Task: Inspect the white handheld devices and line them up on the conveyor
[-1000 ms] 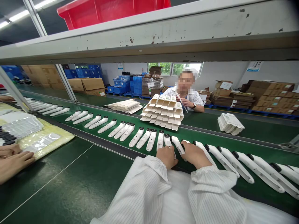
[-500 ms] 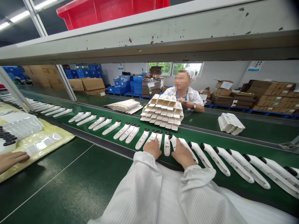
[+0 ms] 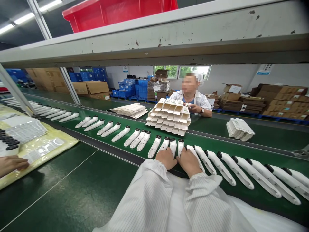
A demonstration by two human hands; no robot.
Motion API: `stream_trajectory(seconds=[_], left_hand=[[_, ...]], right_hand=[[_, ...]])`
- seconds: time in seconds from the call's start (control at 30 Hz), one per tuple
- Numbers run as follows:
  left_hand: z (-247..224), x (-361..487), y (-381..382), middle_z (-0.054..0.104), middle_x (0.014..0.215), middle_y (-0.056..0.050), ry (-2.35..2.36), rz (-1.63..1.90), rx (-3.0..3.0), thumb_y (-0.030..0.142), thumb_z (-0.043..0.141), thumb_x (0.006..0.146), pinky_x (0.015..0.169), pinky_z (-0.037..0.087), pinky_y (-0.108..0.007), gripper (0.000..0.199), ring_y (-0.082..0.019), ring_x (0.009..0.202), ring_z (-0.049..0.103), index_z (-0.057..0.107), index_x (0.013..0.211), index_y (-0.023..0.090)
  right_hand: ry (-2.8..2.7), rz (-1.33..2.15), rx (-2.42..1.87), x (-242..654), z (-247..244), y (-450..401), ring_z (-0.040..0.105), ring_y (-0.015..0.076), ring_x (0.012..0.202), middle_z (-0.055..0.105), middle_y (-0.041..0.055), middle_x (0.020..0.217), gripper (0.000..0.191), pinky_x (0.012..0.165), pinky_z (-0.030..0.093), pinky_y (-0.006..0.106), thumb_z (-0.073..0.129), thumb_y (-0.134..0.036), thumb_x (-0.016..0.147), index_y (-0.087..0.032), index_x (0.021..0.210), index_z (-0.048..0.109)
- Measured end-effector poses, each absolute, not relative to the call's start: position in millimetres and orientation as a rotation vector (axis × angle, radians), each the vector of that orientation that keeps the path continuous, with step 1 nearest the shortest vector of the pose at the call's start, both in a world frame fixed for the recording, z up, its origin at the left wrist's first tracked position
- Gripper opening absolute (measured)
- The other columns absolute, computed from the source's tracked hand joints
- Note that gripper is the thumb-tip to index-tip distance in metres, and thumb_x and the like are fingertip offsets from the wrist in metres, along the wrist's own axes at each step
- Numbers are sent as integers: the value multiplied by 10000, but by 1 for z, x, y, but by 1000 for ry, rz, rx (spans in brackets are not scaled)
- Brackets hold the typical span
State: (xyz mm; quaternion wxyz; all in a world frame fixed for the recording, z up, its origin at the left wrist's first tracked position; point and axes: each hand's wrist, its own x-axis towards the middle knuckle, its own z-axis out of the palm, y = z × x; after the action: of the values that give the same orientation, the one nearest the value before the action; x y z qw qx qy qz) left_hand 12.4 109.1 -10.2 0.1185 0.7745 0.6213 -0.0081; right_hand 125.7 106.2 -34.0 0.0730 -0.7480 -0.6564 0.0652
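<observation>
A long row of white handheld devices with black tips lies slanted across the green conveyor belt [image 3: 214,140]. My left hand [image 3: 166,158] rests over the lower end of one white device [image 3: 154,146], and my right hand [image 3: 189,162] lies over the ends of the devices just to its right. My fingers curve down over them, but I cannot tell whether either hand grips. White striped sleeves [image 3: 149,199] cover both forearms. A white device [image 3: 204,159] lies close beside my right hand.
A stack of cardboard inserts [image 3: 169,117] stands beyond the row. A person [image 3: 196,101] sits across the belt. Another person's hand [image 3: 12,163] lies at left near a plastic tray [image 3: 26,130]. A grey shelf [image 3: 154,45] crosses overhead, carrying a red bin [image 3: 116,13].
My hands have drawn closer together, with my right hand moving left. The second hand of the person at left has left the view.
</observation>
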Motion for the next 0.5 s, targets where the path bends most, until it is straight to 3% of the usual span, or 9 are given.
stream_trajectory(seconds=[0.2, 0.37, 0.5], left_hand=[[-10, 12, 112, 609, 1101, -215, 1831, -30, 2185, 263, 430, 820, 823, 466, -367, 534, -307, 1016, 595, 388, 1301, 34], [-9, 24, 102, 602, 1129, -207, 1812, -8, 2154, 266, 448, 804, 821, 466, -366, 726, -304, 1037, 585, 159, 1435, 51], [-7, 38, 93, 631, 1060, -199, 1539, 95, 2226, 350, 436, 813, 791, 477, -364, 713, -302, 983, 603, 211, 1405, 22]], right_hand=[[-1869, 513, -2220, 143, -40, 109, 600, 281, 965, 597, 201, 1071, 410, 739, 418, 321, 513, -254, 767, -76, 1135, 479], [-1886, 370, -2338, 158, -32, 95, 590, 285, 991, 586, 211, 1120, 493, 717, 404, 324, 463, -133, 761, -72, 1249, 434], [-1878, 305, -2388, 161, -16, 89, 601, 297, 948, 586, 212, 1100, 434, 693, 406, 338, 429, -211, 826, -81, 1240, 458]])
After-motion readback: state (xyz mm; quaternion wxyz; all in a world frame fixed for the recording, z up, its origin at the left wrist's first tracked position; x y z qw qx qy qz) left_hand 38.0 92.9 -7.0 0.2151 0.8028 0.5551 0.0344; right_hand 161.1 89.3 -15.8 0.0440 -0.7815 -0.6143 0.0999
